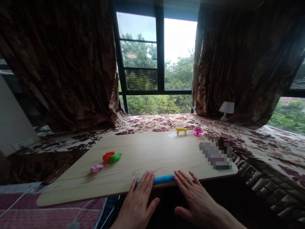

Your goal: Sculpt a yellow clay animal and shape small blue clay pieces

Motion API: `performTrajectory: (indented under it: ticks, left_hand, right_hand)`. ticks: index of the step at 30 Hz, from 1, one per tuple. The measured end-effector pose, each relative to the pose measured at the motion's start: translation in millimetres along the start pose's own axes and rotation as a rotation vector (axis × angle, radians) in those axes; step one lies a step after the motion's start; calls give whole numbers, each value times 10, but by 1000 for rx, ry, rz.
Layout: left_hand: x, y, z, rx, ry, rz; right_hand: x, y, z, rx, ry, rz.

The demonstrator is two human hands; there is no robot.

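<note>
A long blue roll of modelling clay (pixel 164 180) lies along the front edge of the pale wooden board (pixel 152 149). My left hand (pixel 140 198) rests flat over its left end, fingers stretched forward. Over the right end lies my right hand (pixel 194 194), its fingers also straight and its thumb apart. The middle of the roll shows between the hands; both ends are partly hidden under the fingers. To the left on the board are an orange clay lump (pixel 108 156), a green one (pixel 115 158) and a pink one (pixel 96 168).
At the board's far edge stand a yellow clay figure on legs (pixel 181 130) and a magenta clay piece (pixel 198 131). A blurred-out grey object (pixel 215 156) lies at the right. Beyond are a small white lamp (pixel 227 109), patterned curtains (pixel 78 63) and a window. A white cable (pixel 83 210) hangs lower left.
</note>
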State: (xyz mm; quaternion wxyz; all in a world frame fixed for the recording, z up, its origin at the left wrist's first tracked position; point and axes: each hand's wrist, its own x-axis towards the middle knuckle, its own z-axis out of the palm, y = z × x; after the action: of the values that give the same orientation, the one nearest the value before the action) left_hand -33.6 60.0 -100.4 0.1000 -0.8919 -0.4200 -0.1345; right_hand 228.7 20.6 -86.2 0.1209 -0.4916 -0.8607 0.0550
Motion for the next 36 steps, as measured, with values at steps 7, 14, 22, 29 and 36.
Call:
performTrajectory:
  ticks: [7, 14, 22, 29, 36]
  left_hand:
    - [607, -227, 36, -39, -39, -152]
    - [327, -127, 24, -35, -58, -91]
    - [134, -35, 38, 13, -50, -49]
    - [643, -208, 66, 14, -27, -164]
    - [82, -40, 66, 59, 22, 2]
  right_hand:
    - [516, 174, -98, 7, 18, 91]
    - [299, 118, 8, -19, 44, 31]
    - [53, 37, 14, -13, 46, 6]
    - [513, 232, -41, -14, 29, 83]
    - [49, 86, -11, 1, 39, -13]
